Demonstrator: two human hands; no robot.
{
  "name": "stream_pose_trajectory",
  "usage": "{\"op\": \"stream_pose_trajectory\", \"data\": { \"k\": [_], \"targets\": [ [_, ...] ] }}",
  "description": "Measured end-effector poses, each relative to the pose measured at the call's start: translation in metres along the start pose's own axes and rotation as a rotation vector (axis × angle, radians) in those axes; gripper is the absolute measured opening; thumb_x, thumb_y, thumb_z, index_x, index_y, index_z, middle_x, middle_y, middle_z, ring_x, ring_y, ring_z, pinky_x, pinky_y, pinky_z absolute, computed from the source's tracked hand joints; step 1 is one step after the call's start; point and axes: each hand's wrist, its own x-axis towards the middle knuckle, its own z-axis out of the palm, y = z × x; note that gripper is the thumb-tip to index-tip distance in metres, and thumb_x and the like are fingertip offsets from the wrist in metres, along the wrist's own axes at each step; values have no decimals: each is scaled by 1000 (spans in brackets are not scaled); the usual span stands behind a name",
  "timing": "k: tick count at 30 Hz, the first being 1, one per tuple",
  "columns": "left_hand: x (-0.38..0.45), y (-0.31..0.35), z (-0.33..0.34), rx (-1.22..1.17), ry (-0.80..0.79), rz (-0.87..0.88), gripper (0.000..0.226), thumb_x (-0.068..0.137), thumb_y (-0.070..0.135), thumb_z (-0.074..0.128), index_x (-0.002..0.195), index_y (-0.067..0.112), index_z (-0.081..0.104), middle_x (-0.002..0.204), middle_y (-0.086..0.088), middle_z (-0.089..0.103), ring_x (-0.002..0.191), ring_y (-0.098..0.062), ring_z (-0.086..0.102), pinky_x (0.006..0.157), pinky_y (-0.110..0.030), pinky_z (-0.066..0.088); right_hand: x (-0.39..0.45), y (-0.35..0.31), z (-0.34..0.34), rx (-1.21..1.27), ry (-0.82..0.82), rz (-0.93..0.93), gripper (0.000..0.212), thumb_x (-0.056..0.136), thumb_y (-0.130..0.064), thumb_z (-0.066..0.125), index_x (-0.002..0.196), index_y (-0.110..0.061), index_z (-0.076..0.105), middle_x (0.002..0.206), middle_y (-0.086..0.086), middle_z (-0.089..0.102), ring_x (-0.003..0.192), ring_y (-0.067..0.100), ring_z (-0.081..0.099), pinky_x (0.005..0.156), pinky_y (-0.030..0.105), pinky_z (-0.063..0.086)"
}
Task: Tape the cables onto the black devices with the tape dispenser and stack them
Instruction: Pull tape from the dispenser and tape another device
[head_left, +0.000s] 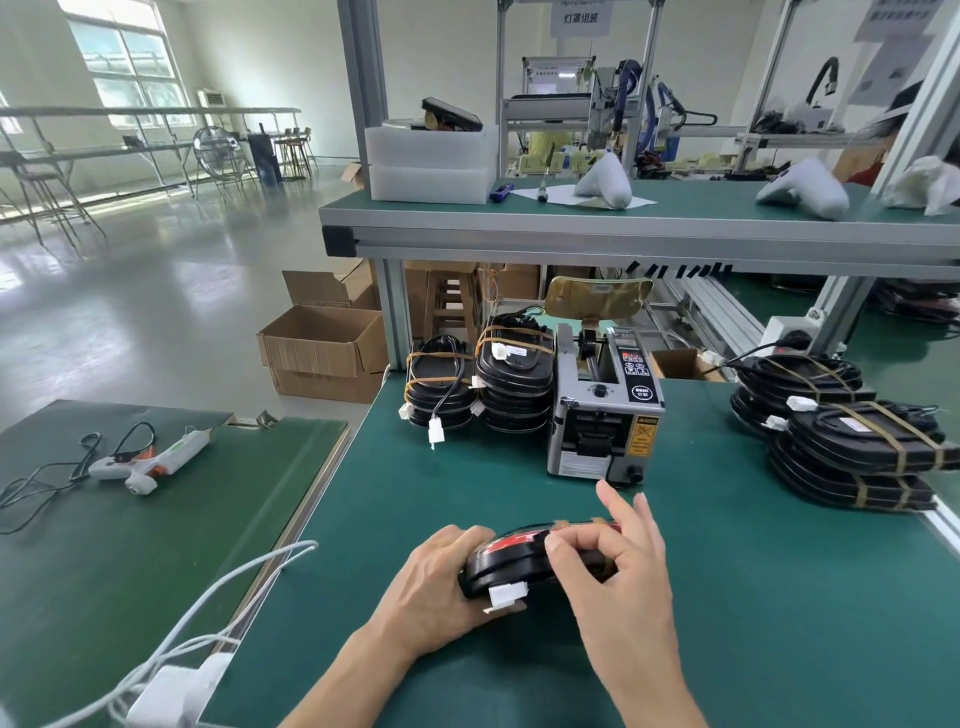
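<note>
Green matting covers the tabletop (701, 597) of a factory workstation, with a grey tape dispenser (602, 415) standing at its middle, finished stacks of taped black devices to its left (511, 382) and far right (857, 452), and a glue gun (150, 460) lying on the neighbouring bench. Just in front of the dispenser, near the table's front edge, the black device (514, 564) being worked on lies flat between both hands. It looks like a rigid, smooth plastic shell, light enough to lift one-handed but probably slippery on its glossy face, so the rounded rim is the sensible place to hold it; its cable is springy and its white connector (506, 595) juts out at the front edge. The left hand (441, 587) wraps the device's left end, fingers curled over the rim to steady it. The right hand (618, 561) comes from the right with thumb and a bent finger pinching at the top edge, apparently pressing a strip of brown tape (576, 522), while the other fingers fan upward toward the dispenser.
</note>
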Motion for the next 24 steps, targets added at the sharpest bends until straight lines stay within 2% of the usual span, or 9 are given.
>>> {"op": "stream_pose_trajectory", "data": {
  "k": [4,7,15,20,24],
  "targets": [
    [0,0,0,-3,10,4,62,73,78,79,113,33,65,88,26,53,87,2,50,78,-11,41,-3,5,7,-62,64,-22,21,85,-24,81,72,-39,75,156,-25,39,151,-10,4,127,41,11],
    [1,0,0,-12,9,6,66,72,83,75,112,31,66,88,22,56,86,-1,51,78,-15,43,-7,9,11,-64,93,-27,23,84,-22,82,71,-40,75,158,-24,37,152,-9,3,127,47,11],
    [1,-4,3,-1,1,0,70,72,87,70,114,31,66,90,15,60,88,-6,55,81,-26,49,-7,11,17,-57,138,-17,22,84,-24,82,68,-37,74,158,-23,38,152,-9,3,127,49,13],
    [1,-6,4,9,0,-1,70,72,86,71,115,32,66,91,14,60,89,-6,54,82,-26,49,-8,13,17,-61,138,-20,21,84,-24,82,71,-39,74,159,-21,38,153,-6,3,127,51,10],
    [1,-7,5,10,10,4,70,72,88,70,114,33,66,90,16,59,87,-4,53,80,-21,47,-7,12,18,-82,147,-19,24,83,-25,82,64,-35,72,159,-19,39,153,-5,4,127,51,7]
  ]
}}
